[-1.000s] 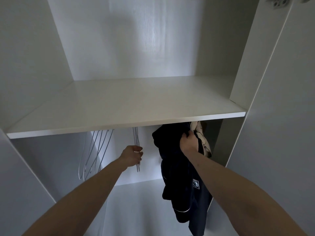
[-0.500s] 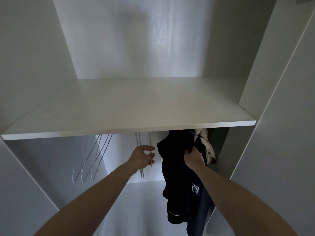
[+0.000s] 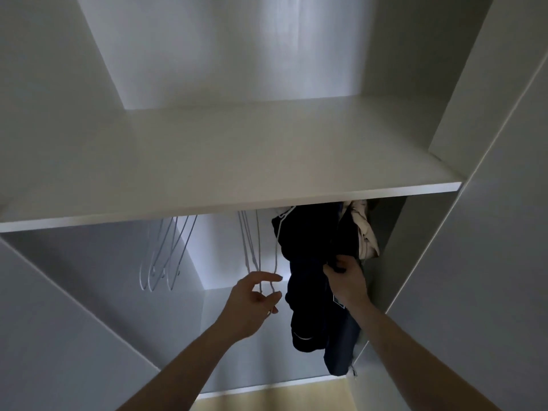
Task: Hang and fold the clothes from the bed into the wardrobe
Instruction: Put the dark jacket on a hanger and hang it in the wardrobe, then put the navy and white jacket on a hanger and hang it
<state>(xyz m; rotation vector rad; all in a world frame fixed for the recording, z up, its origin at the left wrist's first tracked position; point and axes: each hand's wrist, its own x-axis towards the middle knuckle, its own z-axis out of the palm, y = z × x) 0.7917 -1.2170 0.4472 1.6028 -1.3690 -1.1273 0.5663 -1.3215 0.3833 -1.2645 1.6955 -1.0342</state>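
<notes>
A dark navy garment (image 3: pixel 308 292) hangs under the wardrobe shelf (image 3: pixel 237 200) at the right. A beige garment (image 3: pixel 366 232) hangs just behind it. My right hand (image 3: pixel 345 281) pinches a fold of the navy fabric at mid height. A pair of white hangers (image 3: pixel 250 247) hangs left of the navy garment. My left hand (image 3: pixel 255 296) is at their lower ends, with thumb raised and fingers loosely curled round the wires. The rail is hidden behind the shelf edge.
Three more white hangers (image 3: pixel 166 256) hang further left in the compartment. The wardrobe's side panel (image 3: pixel 474 262) stands close on the right. A white bottom board (image 3: pixel 267 387) and a strip of wooden floor (image 3: pixel 272 400) show below.
My left hand has loosened on the white hangers, with its thumb lifted away. My right hand has slid lower on the navy garment. The camera has tilted and moved closer.
</notes>
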